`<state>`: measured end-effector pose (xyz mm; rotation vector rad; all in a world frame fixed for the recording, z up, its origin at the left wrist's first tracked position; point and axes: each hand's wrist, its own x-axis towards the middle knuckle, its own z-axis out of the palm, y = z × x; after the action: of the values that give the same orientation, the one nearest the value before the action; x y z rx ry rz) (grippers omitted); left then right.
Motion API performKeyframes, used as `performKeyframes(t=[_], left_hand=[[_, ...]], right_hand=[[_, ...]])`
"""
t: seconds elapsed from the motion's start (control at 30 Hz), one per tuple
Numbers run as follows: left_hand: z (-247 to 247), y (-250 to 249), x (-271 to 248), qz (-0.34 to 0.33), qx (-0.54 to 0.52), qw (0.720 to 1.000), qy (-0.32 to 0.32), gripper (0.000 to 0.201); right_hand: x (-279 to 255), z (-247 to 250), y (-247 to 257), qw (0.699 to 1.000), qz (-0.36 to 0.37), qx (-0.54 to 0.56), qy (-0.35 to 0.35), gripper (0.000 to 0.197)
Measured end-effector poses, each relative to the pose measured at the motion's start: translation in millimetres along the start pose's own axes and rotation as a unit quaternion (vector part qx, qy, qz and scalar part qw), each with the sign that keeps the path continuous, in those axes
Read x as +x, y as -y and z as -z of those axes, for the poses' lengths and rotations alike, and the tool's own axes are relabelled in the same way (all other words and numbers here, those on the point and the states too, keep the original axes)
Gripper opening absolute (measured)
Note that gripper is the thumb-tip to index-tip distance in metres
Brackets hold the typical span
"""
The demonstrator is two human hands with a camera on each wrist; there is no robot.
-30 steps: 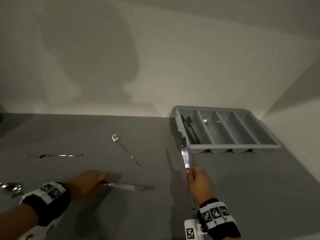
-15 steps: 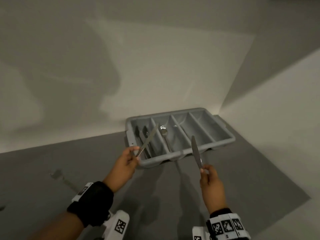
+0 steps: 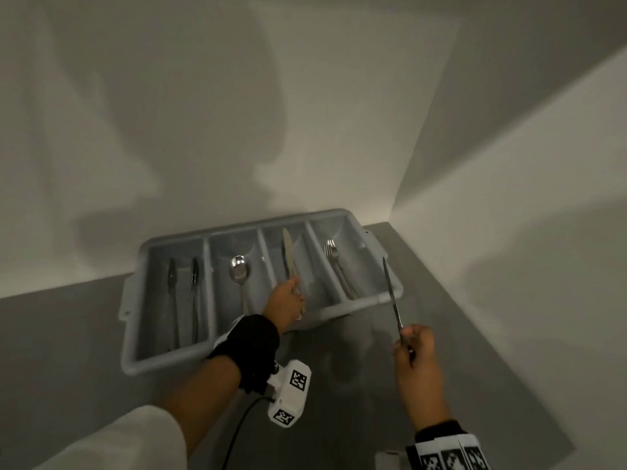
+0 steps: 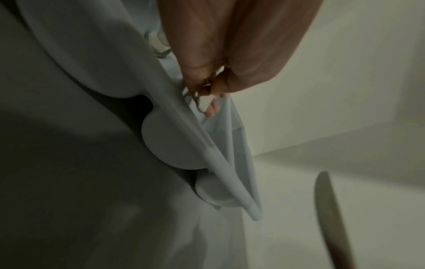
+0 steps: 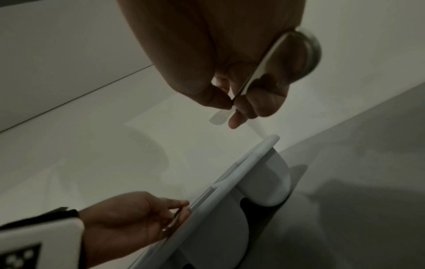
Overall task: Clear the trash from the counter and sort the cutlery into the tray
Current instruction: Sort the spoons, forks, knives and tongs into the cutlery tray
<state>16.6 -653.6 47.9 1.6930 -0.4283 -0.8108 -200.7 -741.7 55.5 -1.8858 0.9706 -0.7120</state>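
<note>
A grey cutlery tray (image 3: pixel 176 360) with several compartments sits in the counter's corner. My left hand (image 3: pixel 286 301) pinches a table knife (image 3: pixel 289 256) by its handle, blade pointing into the third compartment from the left. My right hand (image 3: pixel 412 347) holds a second knife (image 3: pixel 392 295) upright in the air, just right of the tray's front corner. In the left wrist view the left fingers (image 4: pixel 214 87) pinch the handle at the tray (image 4: pixel 207 145) rim. The right wrist view shows the right fingers (image 5: pixel 239 109) gripping their knife (image 5: pixel 260 69) above the tray (image 5: pixel 230 191).
The tray also holds two dark utensils (image 3: pixel 183 293) in the left compartment, a spoon (image 3: pixel 240 271) in the second and forks (image 3: pixel 334 256) in the right one. White walls (image 3: pixel 509 232) close in behind and to the right. Grey counter (image 3: pixel 356 401) lies in front.
Both hands lifted knives off the counter and carried them to the tray. The left knife now reaches into the third compartment; the right knife hovers beside the tray's right end.
</note>
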Motion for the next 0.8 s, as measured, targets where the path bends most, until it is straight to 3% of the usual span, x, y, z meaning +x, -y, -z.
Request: performKeyframes(t=[0.3, 0.53, 0.67, 0.8], left_hand=[[-22.6, -7.2, 42.7, 0.102, 0.256, 0.961, -0.006, 0.034], [-31.9, -9.3, 44.6, 0.142, 0.289, 0.947, 0.007, 0.037], [-31.4, -12.7, 38.2, 0.122, 0.281, 0.952, -0.014, 0.035], [-19.4, -22.3, 19.0, 0.059, 0.203, 0.976, -0.057, 0.030]], right_hand=[[46.5, 12.0, -13.0, 0.994, 0.043, 0.000, 0.096, 0.031], [74.5, -7.2, 4.4, 0.980, 0.083, -0.041, 0.176, 0.031], [95.6, -30.9, 37.1, 0.966, 0.077, -0.068, 0.239, 0.032], [114.1, -64.0, 62.6, 0.949, 0.094, -0.125, 0.275, 0.041]])
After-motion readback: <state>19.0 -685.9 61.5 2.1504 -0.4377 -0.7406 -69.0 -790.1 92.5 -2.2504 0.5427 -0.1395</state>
